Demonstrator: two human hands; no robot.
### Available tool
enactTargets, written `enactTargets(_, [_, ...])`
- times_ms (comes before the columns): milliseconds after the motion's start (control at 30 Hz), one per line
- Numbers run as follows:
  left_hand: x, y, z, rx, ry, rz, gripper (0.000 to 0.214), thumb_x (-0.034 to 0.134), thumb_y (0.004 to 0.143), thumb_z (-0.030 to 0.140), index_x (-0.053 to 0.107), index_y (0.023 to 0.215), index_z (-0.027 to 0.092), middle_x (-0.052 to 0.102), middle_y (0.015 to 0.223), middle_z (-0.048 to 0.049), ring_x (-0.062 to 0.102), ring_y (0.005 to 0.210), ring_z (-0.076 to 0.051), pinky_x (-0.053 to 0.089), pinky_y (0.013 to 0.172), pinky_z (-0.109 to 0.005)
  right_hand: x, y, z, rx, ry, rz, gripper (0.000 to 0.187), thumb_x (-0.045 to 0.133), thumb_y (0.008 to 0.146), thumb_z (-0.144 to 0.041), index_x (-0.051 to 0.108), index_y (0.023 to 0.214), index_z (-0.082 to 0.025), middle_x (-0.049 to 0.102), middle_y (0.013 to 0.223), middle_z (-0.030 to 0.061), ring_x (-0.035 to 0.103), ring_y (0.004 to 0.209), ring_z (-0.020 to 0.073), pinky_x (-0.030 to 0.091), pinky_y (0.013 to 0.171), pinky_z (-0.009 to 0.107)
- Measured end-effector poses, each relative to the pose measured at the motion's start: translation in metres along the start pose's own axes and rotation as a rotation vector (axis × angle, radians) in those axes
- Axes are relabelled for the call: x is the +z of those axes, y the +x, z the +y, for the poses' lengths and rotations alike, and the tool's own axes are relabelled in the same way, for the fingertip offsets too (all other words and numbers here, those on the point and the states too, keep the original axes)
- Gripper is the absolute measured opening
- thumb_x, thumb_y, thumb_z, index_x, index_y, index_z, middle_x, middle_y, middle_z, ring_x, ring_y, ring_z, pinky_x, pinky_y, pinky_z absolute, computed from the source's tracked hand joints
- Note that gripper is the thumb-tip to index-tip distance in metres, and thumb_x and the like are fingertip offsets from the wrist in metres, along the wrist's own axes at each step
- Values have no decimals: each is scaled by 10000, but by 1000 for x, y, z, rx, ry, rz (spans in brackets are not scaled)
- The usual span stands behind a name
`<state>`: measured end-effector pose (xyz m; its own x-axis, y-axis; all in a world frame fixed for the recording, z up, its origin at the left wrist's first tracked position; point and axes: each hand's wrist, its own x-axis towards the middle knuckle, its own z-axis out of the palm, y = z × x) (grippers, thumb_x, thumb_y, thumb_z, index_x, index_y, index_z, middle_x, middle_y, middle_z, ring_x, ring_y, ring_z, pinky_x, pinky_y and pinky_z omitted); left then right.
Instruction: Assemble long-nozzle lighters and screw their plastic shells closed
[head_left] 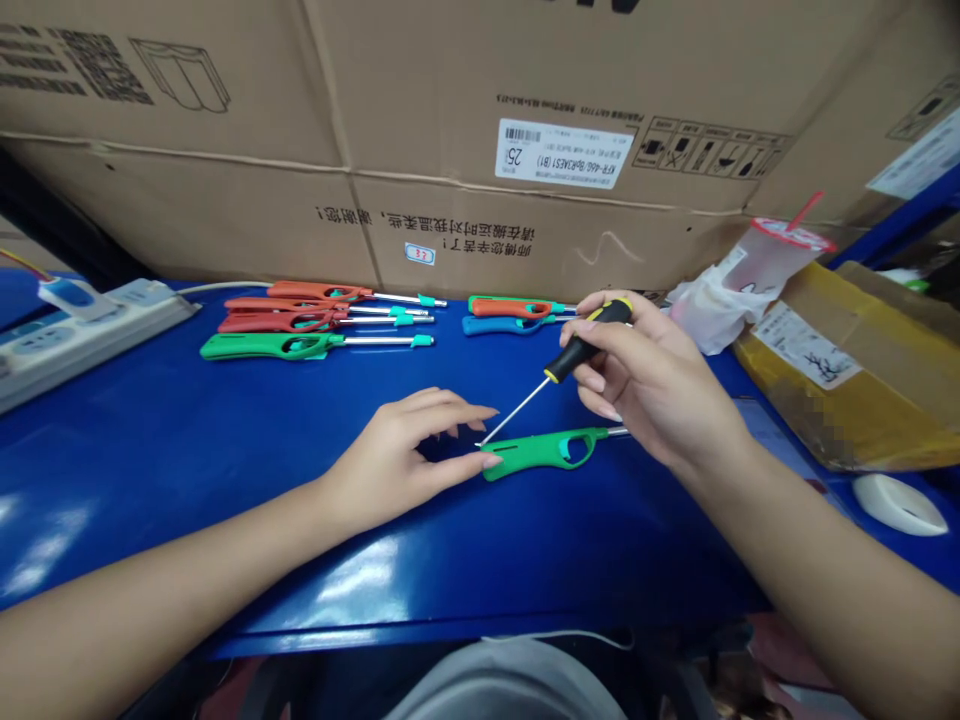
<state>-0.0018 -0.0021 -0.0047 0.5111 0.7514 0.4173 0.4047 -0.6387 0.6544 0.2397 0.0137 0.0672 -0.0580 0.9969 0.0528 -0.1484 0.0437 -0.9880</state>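
My right hand point(652, 375) is closed round the black-and-yellow handle of a screwdriver point(517, 410), its thin shaft slanting down to the left. The screwdriver's tip is at the butt end of a green long-necked lighter point(532, 454), which lies on the blue table. Part of the lighter's metal neck is hidden behind my right hand. My left hand point(405, 450) has its fingers spread, the thumb tip against the lighter's butt end and the index finger above it, apart from the lighter.
Several red, orange and green lighters point(255, 346) lie at the back left; green, orange and blue ones point(495, 326) lie behind my right hand. A power strip point(97, 330) is at left. A cup point(780, 260), yellow-wrapped parcel point(862, 370) and white mouse point(900, 504) stand right. Cardboard boxes point(450, 120) wall the back.
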Motion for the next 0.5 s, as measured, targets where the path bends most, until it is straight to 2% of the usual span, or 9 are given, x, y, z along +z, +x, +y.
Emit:
enactTargets(133, [-1,-2,5,19,-35,65,293,781,941,305,773,1221,218,780,1037,-46,699,819,-130,592,759,-226,-4,1,6,-82,19,52,298,776,766,-298,540,946,-278,640,820,-47,425,472,70,294,336,190])
enactTargets(333, [2,-3,6,7,-57,61,218,786,932,246,799,1145,200,787,1029,-43,702,783,-110,580,720,-199,-13,4,28,-110,28,75,287,765,784,-303,525,940,-283,623,827,-48,424,472,77,328,355,212])
enactTargets(500, [3,-1,4,-49,-51,46,158,765,946,271,812,1083,209,795,1002,-37,712,776,-119,581,725,-213,-14,6,32,-97,27,58,277,761,788,-317,523,924,-281,617,847,-45,424,477,75,342,359,219])
